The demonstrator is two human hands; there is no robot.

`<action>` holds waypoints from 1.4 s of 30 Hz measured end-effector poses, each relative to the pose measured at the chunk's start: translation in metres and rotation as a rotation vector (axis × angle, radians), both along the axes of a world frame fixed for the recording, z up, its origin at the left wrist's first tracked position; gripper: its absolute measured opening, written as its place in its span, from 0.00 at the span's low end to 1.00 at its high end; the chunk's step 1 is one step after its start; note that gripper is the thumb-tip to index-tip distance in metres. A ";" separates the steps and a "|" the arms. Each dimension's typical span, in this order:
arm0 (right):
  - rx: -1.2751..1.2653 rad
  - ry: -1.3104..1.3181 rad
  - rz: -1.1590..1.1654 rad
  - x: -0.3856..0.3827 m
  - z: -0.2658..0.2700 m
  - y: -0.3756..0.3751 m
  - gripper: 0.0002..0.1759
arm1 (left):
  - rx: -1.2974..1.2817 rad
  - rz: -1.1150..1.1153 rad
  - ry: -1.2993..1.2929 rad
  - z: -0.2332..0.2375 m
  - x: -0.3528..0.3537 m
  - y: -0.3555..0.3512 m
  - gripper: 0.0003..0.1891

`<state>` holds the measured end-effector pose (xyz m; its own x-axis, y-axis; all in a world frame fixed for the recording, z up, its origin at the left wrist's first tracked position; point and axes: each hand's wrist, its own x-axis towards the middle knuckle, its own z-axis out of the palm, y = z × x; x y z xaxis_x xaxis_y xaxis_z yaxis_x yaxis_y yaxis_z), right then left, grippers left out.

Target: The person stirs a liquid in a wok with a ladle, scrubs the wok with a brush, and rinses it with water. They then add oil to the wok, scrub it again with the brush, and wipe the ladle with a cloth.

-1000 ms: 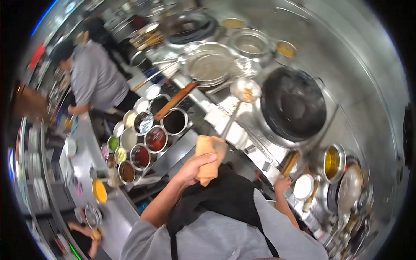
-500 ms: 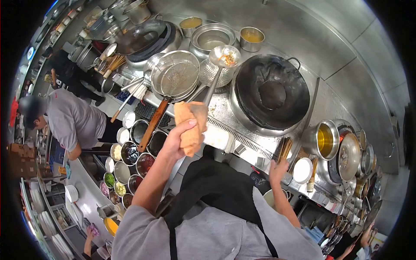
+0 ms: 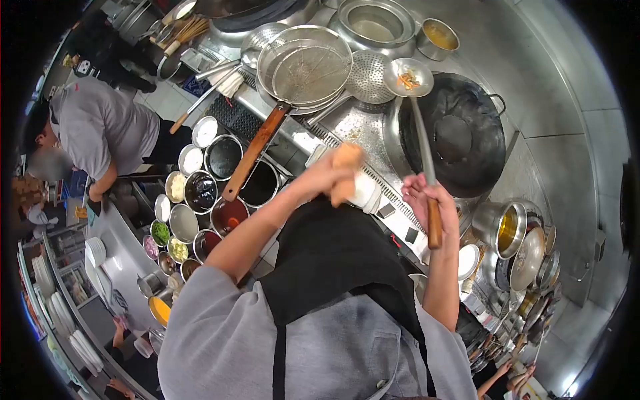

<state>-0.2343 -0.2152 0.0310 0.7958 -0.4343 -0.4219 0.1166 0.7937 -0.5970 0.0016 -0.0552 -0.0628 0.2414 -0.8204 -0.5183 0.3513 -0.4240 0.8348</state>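
My left hand is closed on an orange-tan folded cloth, blurred by motion, above a white towel at the range's front edge. On the right, my right hand holds a ladle by its long handle near the wooden end, with the fingers loosely curled. The ladle's bowl points away from me, over the near-left rim of a black wok, and holds some orange-brown food bits. Part of the wok is hidden behind the ladle.
Wire strainers with a wooden handle lie left of the wok, beside a perforated skimmer. Seasoning containers stand at left. A pot of yellow oil is at right. A co-worker stands at far left.
The ladle has swung right, and my right hand has risen from beside the bamboo brush to its handle. My left hand with the cloth has moved right and down toward the white towel. The view has shifted.
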 end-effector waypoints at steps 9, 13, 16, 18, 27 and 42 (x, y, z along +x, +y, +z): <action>-0.032 -0.013 -0.015 -0.033 0.042 0.027 0.14 | 0.043 0.364 -0.900 -0.164 0.048 -0.055 0.31; -0.060 0.037 0.018 -0.051 0.047 0.033 0.14 | 0.128 0.321 -0.848 -0.144 0.011 -0.058 0.27; -0.075 0.029 0.053 -0.072 0.036 0.032 0.15 | 0.054 0.268 -0.769 -0.148 -0.025 -0.052 0.21; -0.095 -0.042 0.149 -0.077 0.028 0.033 0.15 | 0.010 0.213 -0.527 -0.154 -0.046 -0.043 0.24; -0.149 -0.034 0.525 -0.070 0.021 0.073 0.17 | -0.085 0.566 -0.190 -0.026 -0.160 0.174 0.29; 0.167 -0.024 1.483 0.044 0.068 0.369 0.15 | 0.819 1.759 -1.723 0.241 -0.183 0.772 0.21</action>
<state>-0.1905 0.1541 0.0987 0.4661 0.8063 -0.3643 -0.8286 0.2534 -0.4992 -0.1817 0.7165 0.1780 0.4199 0.5391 0.7301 0.1222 -0.8307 0.5431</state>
